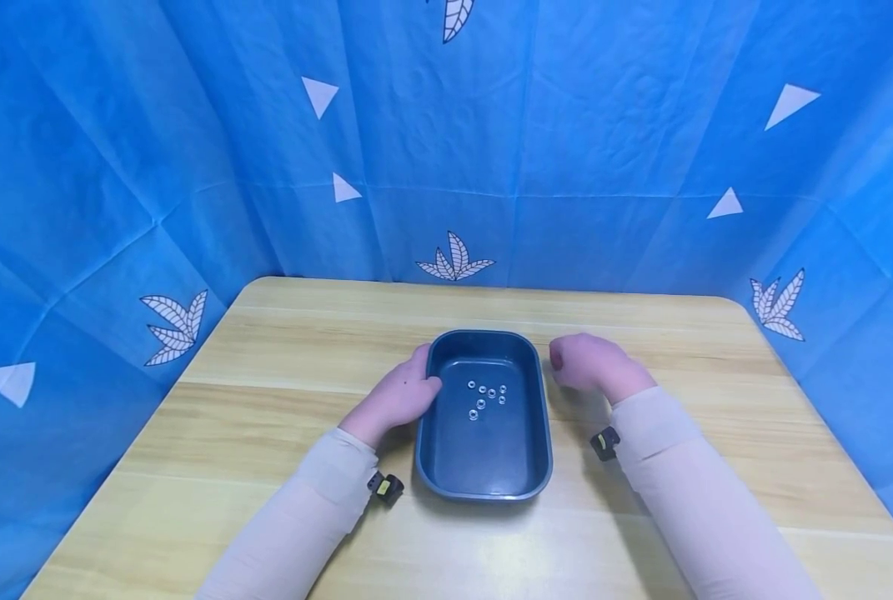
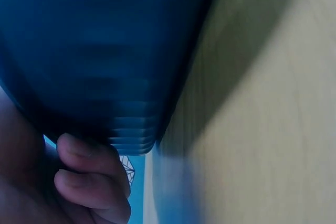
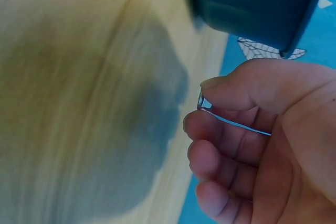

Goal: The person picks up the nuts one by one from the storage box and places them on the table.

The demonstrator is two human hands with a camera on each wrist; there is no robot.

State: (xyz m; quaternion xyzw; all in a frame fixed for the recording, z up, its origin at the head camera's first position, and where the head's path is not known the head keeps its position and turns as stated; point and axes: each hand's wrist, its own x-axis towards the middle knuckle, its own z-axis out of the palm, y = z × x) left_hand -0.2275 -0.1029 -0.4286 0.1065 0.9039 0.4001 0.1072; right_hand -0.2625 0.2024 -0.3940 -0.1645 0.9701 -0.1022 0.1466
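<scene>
A deep blue rectangular tray (image 1: 484, 458) sits on the table, with several small shiny metal nuts (image 1: 480, 404) on its floor. At the tray's left side my left hand (image 1: 395, 395) grips the wall, the thumb over the rim. The left wrist view has the tray's outer wall (image 2: 105, 51) and curled fingertips (image 2: 86, 153) beside it. Just right of the tray is my right hand (image 1: 587, 362), apart from it. In the right wrist view, its thumb and forefinger pinch a small metal nut (image 3: 200, 99), seen edge-on; the other fingers curl loosely below.
The light wooden table (image 1: 288, 350) extends around the tray on all sides. A blue curtain (image 1: 589, 150) with white leaves and triangles hangs behind the table and along both sides. Dark wrist cameras (image 1: 605, 443) are strapped over the sleeves.
</scene>
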